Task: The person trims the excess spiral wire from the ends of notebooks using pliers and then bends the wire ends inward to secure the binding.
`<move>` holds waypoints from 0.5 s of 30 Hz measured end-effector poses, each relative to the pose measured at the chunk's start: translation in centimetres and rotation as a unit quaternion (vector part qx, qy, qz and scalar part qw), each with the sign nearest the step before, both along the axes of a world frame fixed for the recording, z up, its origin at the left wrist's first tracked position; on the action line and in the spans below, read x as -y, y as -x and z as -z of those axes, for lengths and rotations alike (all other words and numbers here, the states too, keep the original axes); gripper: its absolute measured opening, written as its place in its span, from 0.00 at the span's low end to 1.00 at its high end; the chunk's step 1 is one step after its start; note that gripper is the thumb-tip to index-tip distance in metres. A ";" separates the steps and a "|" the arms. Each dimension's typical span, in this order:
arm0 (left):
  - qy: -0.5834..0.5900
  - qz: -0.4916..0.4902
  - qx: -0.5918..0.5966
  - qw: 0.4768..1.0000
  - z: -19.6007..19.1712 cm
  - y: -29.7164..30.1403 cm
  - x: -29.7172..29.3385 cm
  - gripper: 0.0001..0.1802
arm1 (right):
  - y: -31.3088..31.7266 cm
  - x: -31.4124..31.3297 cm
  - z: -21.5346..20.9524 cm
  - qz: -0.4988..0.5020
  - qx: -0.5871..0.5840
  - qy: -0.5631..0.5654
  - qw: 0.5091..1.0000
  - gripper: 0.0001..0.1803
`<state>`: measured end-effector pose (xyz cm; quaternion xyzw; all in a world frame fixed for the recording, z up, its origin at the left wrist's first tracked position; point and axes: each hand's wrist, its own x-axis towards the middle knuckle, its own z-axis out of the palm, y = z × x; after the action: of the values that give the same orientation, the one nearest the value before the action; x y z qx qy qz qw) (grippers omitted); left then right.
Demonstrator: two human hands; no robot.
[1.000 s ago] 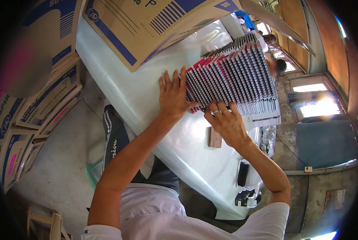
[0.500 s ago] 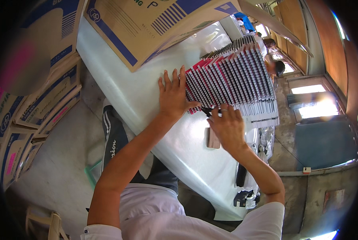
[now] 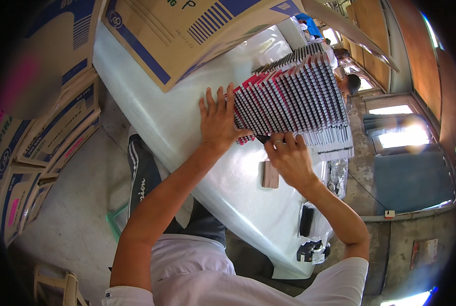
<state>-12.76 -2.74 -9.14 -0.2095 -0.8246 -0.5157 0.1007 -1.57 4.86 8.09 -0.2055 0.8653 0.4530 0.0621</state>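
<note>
A person's left hand, fingers spread flat, presses the near-left end of a long row of spiral notebooks standing on edge on the white tabletop. The right hand, fingers curled, grips the row's near side. A small brown block lies just beside it; a cardboard box stands far left.

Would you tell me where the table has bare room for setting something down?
The table is bare between the left hand and the cardboard box. It is crowded around the notebook row, the right hand, and the small block.
</note>
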 end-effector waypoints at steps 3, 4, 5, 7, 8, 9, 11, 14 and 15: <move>-0.017 -0.005 -0.004 1.000 -0.4 -0.2 -0.1 0.75 | 0.0 1.2 2.8 0.135 -0.003 -0.097 0.986 0.07; -0.019 -0.004 -0.003 1.000 -0.6 0.0 0.1 0.75 | 0.5 2.4 2.5 0.175 0.001 -0.132 0.976 0.08; -0.021 -0.003 -0.003 1.000 -0.9 0.2 0.4 0.74 | 0.6 2.5 1.5 0.160 -0.009 -0.063 0.985 0.09; -0.027 0.001 -0.001 1.000 -0.9 0.1 0.2 0.75 | 0.5 1.6 -0.8 0.120 -0.025 0.072 0.990 0.11; -0.030 0.002 0.001 1.000 -0.8 0.0 0.1 0.75 | 0.3 1.0 -1.4 0.066 -0.043 0.066 0.995 0.12; -0.026 0.011 0.003 1.000 -0.7 -0.2 0.0 0.75 | -0.3 0.1 -1.9 0.015 -0.063 0.059 0.996 0.13; -0.018 0.000 0.001 1.000 -0.7 -0.1 -0.1 0.75 | -0.8 -1.3 -2.4 -0.052 -0.074 0.054 0.994 0.16; -0.018 0.005 0.007 1.000 -0.9 -0.2 -0.2 0.75 | -0.6 -2.3 -2.2 -0.087 -0.032 0.037 0.995 0.18; -0.018 0.007 0.012 1.000 -0.9 -0.1 -0.1 0.75 | -0.6 -2.7 -2.0 -0.085 -0.023 0.029 0.996 0.20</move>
<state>-12.62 -2.64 -8.28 -0.2067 -0.8149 -0.5339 0.0908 -0.97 7.59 10.09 -0.2698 0.8586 0.4359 -0.0022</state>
